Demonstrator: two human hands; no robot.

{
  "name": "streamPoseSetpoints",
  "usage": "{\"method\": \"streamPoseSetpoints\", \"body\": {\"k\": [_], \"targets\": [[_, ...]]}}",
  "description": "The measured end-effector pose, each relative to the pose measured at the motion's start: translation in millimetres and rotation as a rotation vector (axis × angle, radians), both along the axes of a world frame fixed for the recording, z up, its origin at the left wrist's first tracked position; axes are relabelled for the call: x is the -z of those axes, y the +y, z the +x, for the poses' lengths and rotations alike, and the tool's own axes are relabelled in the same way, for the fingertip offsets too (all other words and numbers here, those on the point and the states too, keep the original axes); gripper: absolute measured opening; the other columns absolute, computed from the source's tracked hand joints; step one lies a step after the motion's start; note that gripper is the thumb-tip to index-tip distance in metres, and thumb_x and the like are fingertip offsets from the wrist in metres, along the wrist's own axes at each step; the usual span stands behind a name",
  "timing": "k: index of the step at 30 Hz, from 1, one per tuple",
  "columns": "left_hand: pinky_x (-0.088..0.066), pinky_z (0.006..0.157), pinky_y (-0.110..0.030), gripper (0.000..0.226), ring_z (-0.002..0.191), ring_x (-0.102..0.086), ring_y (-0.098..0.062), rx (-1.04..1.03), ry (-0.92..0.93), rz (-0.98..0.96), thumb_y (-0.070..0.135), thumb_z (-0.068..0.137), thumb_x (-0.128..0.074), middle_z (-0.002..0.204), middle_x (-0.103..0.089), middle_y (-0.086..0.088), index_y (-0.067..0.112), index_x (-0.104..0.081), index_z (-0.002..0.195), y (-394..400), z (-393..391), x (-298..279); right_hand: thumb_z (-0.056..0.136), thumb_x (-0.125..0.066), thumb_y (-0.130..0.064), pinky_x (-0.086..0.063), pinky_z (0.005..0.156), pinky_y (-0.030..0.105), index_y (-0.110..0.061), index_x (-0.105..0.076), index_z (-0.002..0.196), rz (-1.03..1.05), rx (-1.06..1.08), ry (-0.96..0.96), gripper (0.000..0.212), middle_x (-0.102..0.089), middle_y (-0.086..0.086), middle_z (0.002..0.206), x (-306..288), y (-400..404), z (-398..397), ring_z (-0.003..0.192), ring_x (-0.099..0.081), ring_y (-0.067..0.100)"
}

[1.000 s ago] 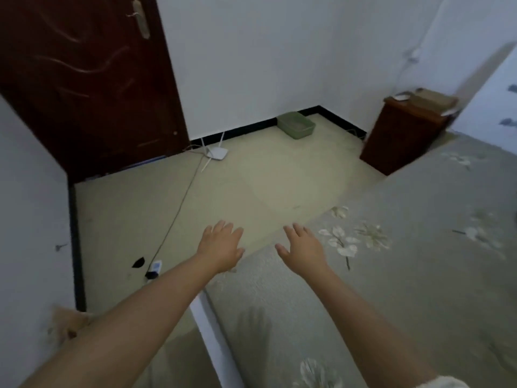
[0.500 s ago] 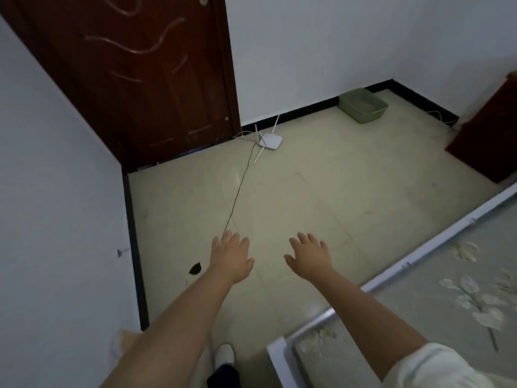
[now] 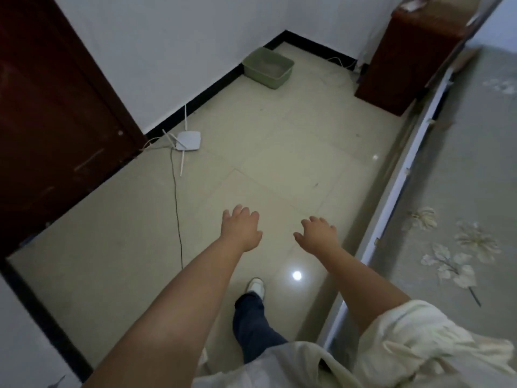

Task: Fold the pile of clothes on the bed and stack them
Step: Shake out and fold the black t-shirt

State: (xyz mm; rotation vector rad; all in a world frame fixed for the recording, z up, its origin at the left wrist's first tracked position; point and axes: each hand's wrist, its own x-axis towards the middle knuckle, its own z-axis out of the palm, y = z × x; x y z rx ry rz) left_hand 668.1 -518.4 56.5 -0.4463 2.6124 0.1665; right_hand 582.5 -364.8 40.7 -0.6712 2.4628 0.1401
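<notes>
Both hands out in front, palms down, over the floor at centre frame. Left hand: fingers loosely spread, slightly bent, holding nothing, touching nothing. Right hand: same posture, fingers relaxed and a little curled at the tips, empty. The two are near each other but apart.

Bed runs down the right side of the frame, grey cover with pale flower print, white frame edge along its left side. The part in view carries only the cover; the pile of clothes does not show in this frame. Right forearm crosses just beside the bed edge; a cream sleeve is bunched at lower right.

Below the hands: one leg in dark trousers, white shoe planted on the tiles.

Upper left: dark wooden door. Beside it on the floor, a white router with cable trailing down-frame. Green bin against the far wall, top centre. Brown cabinet upper right, next to the bed.
</notes>
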Motion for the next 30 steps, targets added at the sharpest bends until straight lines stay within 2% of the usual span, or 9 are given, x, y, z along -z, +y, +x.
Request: {"method": "streamPoseSetpoints", "body": {"k": [3,11,15,18,23,27,30], "targets": [[-0.014,0.111,-0.044,0.053,0.141,-0.011,-0.025,0.066,-0.023,-0.025,0.039,0.095,-0.037,0.149,-0.024,-0.010,0.013,-0.027,0.140,-38,-72,-2,0.095,-0.038,-0.040,-0.028,0.105,0.042,-0.014,-0.041,0.132,-0.018,0.077,0.014,0.046,-0.039,0.007,0.138,4,-25,-60,0.131,-0.032,0.025],[-0.014,0.111,-0.044,0.058,0.140,-0.013,-0.024,0.255,0.220,-0.078,0.044,0.091,-0.042,0.149,-0.023,-0.009,0.013,-0.029,0.139,-117,-310,-55,0.096,-0.036,-0.039,-0.020,0.111,0.043,-0.017,-0.031,0.140,-0.193,0.271,0.278,0.050,-0.017,0.004,0.154,-52,-80,-268,0.141,-0.014,0.025],[-0.021,0.107,-0.043,0.055,0.137,-0.020,-0.027,0.391,0.299,-0.112,0.045,0.091,-0.042,0.144,-0.031,-0.011,0.013,-0.035,0.135,-132,-445,-68,0.096,-0.035,-0.036,-0.024,0.110,0.043,-0.014,-0.034,0.138,-0.214,0.379,0.365,0.047,-0.023,0.005,0.151,-63,-96,-381,0.138,-0.021,0.025],[-0.025,0.104,-0.043,0.052,0.133,-0.025,-0.027,0.541,0.283,-0.122,0.045,0.091,-0.041,0.139,-0.036,-0.011,0.013,-0.037,0.133,-130,-541,-68,0.095,-0.038,-0.036,-0.026,0.109,0.043,-0.012,-0.035,0.137,-0.195,0.524,0.390,0.047,-0.032,0.008,0.145,-67,-91,-455,0.134,-0.028,0.026],[-0.026,0.104,-0.042,0.050,0.132,-0.027,-0.027,0.754,0.230,-0.130,0.044,0.092,-0.039,0.139,-0.036,-0.011,0.014,-0.037,0.133,-89,-691,-69,0.095,-0.040,-0.036,-0.026,0.107,0.044,-0.013,-0.035,0.137,-0.155,0.787,0.370,0.048,-0.029,0.008,0.147,-73,-42,-549,0.136,-0.025,0.026],[-0.029,0.100,-0.040,0.046,0.125,-0.036,-0.026,0.910,0.219,-0.096,0.042,0.092,-0.041,0.134,-0.041,-0.010,0.015,-0.042,0.128,-11,-801,-65,0.094,-0.042,-0.035,-0.032,0.104,0.042,-0.011,-0.038,0.134,-0.121,1.035,0.351,0.047,-0.033,0.011,0.144,-73,32,-612,0.131,-0.032,0.028],[-0.029,0.101,-0.041,0.047,0.129,-0.032,-0.026,0.993,0.247,-0.046,0.043,0.091,-0.043,0.136,-0.042,-0.010,0.014,-0.043,0.129,65,-875,-60,0.094,-0.041,-0.036,-0.034,0.104,0.040,-0.010,-0.039,0.135,-0.105,1.146,0.389,0.048,-0.036,0.011,0.142,-67,95,-665,0.129,-0.036,0.027]]}}
